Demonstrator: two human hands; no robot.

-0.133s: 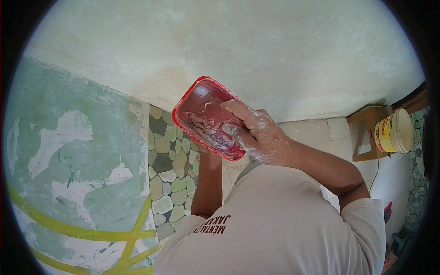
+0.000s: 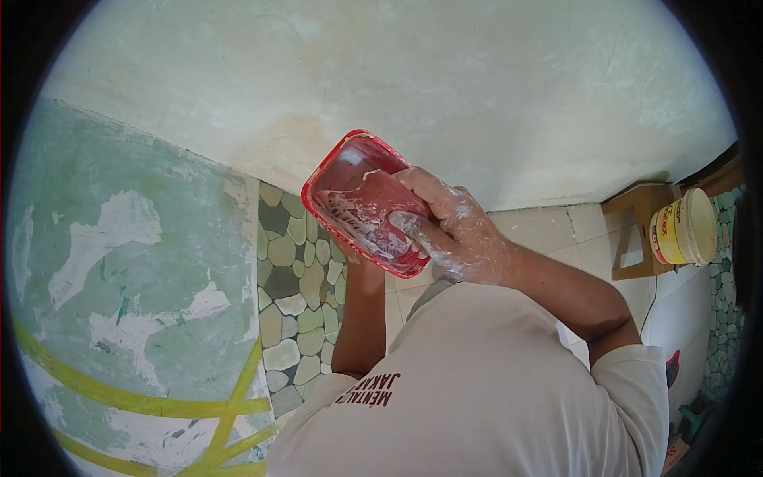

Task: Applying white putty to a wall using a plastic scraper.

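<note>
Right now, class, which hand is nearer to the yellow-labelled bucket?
Right. The right hand is left of the bucket, at the red tub; the left hand is farther left, mostly hidden beneath the tub.

Soft, diffuse light, middling brightness. Pale wall (image 2: 477, 87) mostly evenly lit; faint shadow on it by stool (image 2: 636, 200). Whitish sheen inside red tray (image 2: 343, 161). Centre fairly sharp. Fisheye bending outward, black vignetted corners, softer edges.

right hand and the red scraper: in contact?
Touching. The head view shows the right hand gripping the red scraper, its thumb pressed on the upper face.
</note>
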